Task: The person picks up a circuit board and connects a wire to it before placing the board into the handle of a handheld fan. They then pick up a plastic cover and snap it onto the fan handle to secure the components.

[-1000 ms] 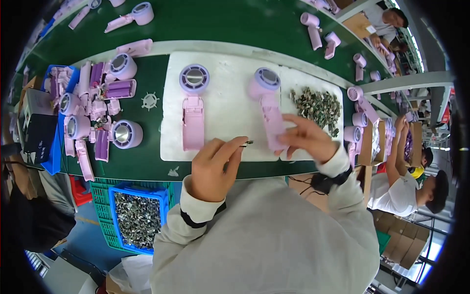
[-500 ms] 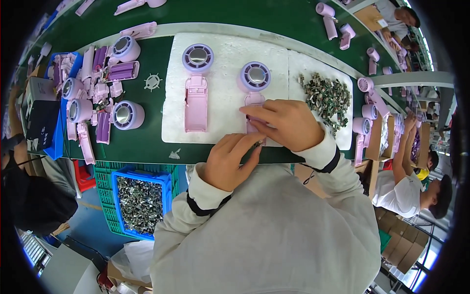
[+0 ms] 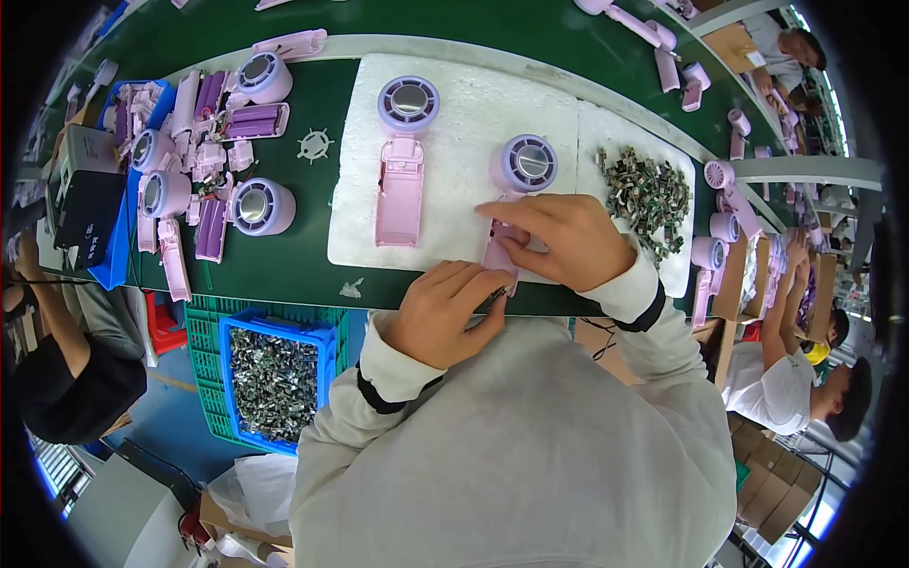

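Observation:
A pink handheld fan with a lilac round head lies slanted on the white foam board, its open handle pointing toward me. My right hand grips this handle from the right, fingers over its upper part and thumb bent inward. At the handle's near end, my left hand pinches a small dark and metallic piece, seemingly a circuit board, mostly covered by the fingers. To the left lies a second pink fan, its handle shell open and facing up.
Small circuit boards are heaped on the foam's right side. Several fans, purple battery cells and pink shells crowd the left, beside a blue bin. Below the table edge stands a blue crate full of boards. Other people work on both sides.
The view has shifted slightly. On the foam, the gripped fan has come a little nearer to me and turned so its head leans right. Both hands remain at its handle.

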The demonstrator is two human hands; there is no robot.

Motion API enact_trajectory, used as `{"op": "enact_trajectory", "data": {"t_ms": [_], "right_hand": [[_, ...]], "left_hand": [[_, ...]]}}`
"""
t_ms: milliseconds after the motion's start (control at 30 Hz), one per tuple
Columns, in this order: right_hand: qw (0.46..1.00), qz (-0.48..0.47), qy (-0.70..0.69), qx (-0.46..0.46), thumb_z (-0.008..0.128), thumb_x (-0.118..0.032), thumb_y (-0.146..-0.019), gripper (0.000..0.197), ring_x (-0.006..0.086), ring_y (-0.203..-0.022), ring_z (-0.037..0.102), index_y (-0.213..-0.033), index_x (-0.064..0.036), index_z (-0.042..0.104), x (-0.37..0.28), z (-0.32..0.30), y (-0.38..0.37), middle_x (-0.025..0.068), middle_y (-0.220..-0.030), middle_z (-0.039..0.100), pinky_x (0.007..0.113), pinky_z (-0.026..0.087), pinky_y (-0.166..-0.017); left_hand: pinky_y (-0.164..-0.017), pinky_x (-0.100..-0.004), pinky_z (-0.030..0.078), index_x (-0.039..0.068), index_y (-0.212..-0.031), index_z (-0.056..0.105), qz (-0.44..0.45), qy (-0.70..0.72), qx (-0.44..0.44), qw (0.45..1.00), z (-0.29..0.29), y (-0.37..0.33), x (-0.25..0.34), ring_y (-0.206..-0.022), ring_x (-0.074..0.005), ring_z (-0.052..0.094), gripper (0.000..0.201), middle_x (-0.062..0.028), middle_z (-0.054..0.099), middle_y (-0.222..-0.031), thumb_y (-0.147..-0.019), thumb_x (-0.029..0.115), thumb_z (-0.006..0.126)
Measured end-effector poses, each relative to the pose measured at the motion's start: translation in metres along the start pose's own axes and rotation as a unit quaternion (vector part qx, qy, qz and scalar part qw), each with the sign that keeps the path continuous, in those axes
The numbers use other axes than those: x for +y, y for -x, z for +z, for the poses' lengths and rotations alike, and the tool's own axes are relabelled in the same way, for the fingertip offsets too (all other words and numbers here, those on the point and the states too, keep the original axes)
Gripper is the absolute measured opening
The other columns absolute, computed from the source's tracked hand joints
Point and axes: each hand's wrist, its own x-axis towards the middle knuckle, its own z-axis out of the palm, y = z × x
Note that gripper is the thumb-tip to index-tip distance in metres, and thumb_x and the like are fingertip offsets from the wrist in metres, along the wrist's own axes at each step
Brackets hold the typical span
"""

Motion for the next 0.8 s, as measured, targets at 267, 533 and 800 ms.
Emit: {"op": "enact_trajectory", "data": {"t_ms": [267, 533, 800], "right_hand": [[0.994, -0.095, 0.058, -0.009, 0.076, -0.012, -0.082, 0.029, 0.0252, -0.073, 0.066, -0.111, -0.0139, 0.074, 0.014, 0.0, 0.004, 0.0045, -0.083, 0.065, 0.036, 0.054, -0.064], [0.983, -0.141, 0.114, 0.007, 0.077, -0.011, -0.079, 0.03, 0.0248, -0.074, 0.066, -0.109, -0.011, 0.074, 0.012, 0.004, 0.001, 0.0045, -0.086, 0.065, 0.036, 0.054, -0.065], [0.988, -0.035, 0.11, 0.104, 0.081, -0.011, -0.079, 0.019, 0.0234, -0.074, 0.068, -0.096, -0.0078, 0.075, -0.007, 0.011, -0.004, 0.0056, -0.082, 0.066, 0.034, 0.055, -0.062]], "left_hand": [[-0.068, -0.0371, 0.052, 0.003, -0.104, 0.067, -0.004, 0.005, 0.002, 1.0, 0.0, 0.001, 0.001, -0.077, -0.0302, 0.065, 0.029, -0.0127, 0.07, -0.09, -0.076, -0.004, 0.074], [-0.068, -0.0369, 0.053, 0.003, -0.103, 0.067, -0.011, -0.002, -0.002, 1.0, -0.003, 0.001, 0.002, -0.077, -0.0302, 0.066, 0.029, -0.0129, 0.07, -0.09, -0.076, -0.004, 0.073], [-0.068, -0.0371, 0.054, 0.003, -0.104, 0.067, -0.017, 0.017, -0.028, 0.999, -0.003, 0.003, 0.004, -0.076, -0.031, 0.067, 0.029, -0.013, 0.07, -0.091, -0.076, -0.006, 0.073]]}}
